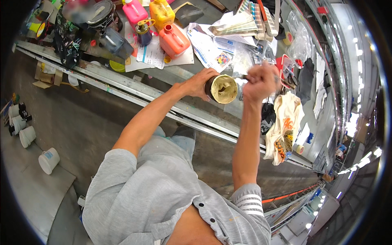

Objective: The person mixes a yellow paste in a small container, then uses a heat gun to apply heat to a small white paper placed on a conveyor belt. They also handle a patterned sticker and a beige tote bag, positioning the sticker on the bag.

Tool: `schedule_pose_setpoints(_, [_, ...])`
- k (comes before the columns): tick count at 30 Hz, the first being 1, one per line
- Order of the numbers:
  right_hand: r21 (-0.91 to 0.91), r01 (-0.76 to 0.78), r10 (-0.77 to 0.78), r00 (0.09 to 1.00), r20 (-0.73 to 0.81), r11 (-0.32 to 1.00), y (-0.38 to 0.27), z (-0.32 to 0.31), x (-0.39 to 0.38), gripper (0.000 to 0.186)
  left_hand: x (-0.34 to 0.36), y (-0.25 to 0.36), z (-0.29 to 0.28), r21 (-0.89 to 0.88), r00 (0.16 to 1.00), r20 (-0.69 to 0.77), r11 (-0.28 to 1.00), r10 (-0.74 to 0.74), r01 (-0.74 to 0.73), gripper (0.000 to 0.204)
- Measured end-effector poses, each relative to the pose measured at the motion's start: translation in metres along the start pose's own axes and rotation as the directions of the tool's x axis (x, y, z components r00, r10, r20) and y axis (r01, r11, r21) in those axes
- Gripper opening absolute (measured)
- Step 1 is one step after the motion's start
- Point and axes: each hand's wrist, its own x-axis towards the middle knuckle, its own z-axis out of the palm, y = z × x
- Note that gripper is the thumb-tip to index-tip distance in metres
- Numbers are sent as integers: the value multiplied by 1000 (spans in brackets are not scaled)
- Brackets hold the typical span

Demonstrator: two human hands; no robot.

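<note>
My left hand (199, 85) is wrapped round a dark, round can (212, 83). The can is tipped so its open mouth faces me, and a thick pale yellow paste (224, 90) coats the inside. To the right of it, my right hand (261, 83) is closed in a fist and smeared by motion. A short dark piece (244, 76) pokes out of that fist towards the can; its kind is too blurred to name. Beyond the can stand an orange jug (174, 42), a yellow jug (161, 14) and a pink jug (134, 11).
Printed sheets (210, 45) and colour swatch fans (239, 23) cover the far bench. A red basket (284, 70) holding scissors (290, 79) sits right, near a printed cream cloth (286, 118). The bench's metal rail (134, 92) runs before me. White buckets (48, 160) stand at left.
</note>
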Motion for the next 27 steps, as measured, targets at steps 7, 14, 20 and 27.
schedule_pose_setpoints(7, [-308,-273,372,227,900,911,-10,-31,0,38,24,-12,-6,-146,943,299,984,144,-103,88])
schedule_pose_setpoints(14, [145,-226,124,853,506,963,-42,-63,32,31,-15,9,-1,-175,993,-56,980,-108,97,120])
schedule_pose_setpoints(20, [-275,-152,302,679,669,949,13,2,1,16,-10,25,59,-257,825,-536,965,-181,44,99])
schedule_pose_setpoints(27, [-207,-296,188,-92,978,933,-12,-48,27,39,10,21,18,-171,988,40,973,-147,152,91])
